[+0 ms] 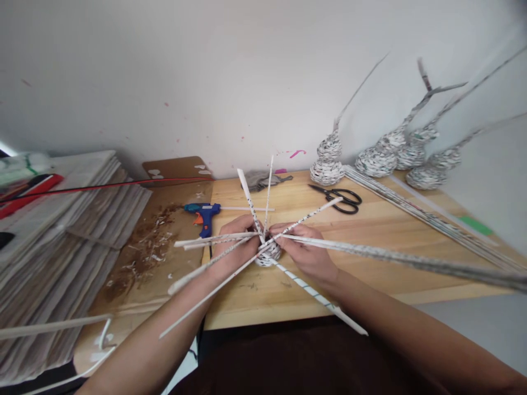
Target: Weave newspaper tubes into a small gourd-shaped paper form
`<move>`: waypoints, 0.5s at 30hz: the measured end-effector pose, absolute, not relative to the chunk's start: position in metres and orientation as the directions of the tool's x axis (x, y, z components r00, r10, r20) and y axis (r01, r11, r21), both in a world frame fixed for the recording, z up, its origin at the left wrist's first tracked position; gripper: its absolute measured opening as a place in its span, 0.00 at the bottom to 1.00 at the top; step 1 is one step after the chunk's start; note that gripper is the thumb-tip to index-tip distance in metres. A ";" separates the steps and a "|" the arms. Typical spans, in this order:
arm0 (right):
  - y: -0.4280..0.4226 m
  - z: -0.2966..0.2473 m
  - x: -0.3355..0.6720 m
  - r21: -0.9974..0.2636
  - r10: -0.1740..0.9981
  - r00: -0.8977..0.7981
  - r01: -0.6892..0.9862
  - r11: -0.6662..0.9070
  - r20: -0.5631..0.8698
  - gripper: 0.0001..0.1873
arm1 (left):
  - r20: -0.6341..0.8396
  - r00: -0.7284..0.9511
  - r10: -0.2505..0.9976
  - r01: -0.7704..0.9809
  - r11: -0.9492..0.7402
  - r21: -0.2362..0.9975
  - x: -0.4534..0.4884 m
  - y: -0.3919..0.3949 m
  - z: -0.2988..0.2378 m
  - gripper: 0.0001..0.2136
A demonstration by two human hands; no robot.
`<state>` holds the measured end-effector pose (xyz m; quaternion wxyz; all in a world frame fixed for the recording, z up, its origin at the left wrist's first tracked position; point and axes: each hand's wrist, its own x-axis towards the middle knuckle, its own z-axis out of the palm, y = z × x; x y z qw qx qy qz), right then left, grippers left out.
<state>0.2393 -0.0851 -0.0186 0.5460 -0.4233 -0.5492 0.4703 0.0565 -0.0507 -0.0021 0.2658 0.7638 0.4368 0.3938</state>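
Note:
A small woven paper base (267,257) sits on the wooden table, with several rolled newspaper sticks (304,289) radiating from it. My left hand (242,244) is closed around its left side, the fingertips partly hidden behind the sticks. On the other side, my right hand (307,252) pinches a long rolled paper strand (370,252) close to the weaving; that strand runs far off to the right. One stick crosses over my left forearm, and others stand up between both hands.
Black scissors (348,200) lie behind my right hand. A blue glue gun (203,216) rests at left, near stacked newspapers (102,241). Gourd-shaped woven pieces (327,159) stand along the wall. Spare paper rolls (424,216) lie at right, a grey cloth (263,180) at the back.

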 end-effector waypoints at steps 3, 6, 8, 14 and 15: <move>-0.085 -0.021 0.239 -0.985 0.987 -0.024 -0.079 0.155 0.158 0.06 | 0.353 0.323 0.878 0.453 -0.471 0.757 0.057 -0.049 -0.001 0.05; -0.085 -0.023 0.239 -0.973 0.976 -0.015 -0.089 0.214 0.216 0.04 | 0.360 0.399 0.843 0.426 -0.518 0.742 0.055 -0.047 0.001 0.05; -0.085 -0.024 0.238 -0.963 0.965 -0.035 -0.081 0.257 0.260 0.04 | 0.365 0.439 0.821 0.390 -0.541 0.745 0.054 -0.047 0.002 0.06; -0.084 -0.024 0.241 -0.964 0.969 0.013 -0.103 0.246 0.246 0.08 | 0.322 0.338 0.884 0.397 -0.444 0.803 0.057 -0.050 0.003 0.07; -0.083 -0.026 0.243 -0.972 0.977 0.012 -0.103 0.213 0.213 0.08 | 0.316 0.328 0.890 0.410 -0.436 0.801 0.058 -0.051 0.003 0.07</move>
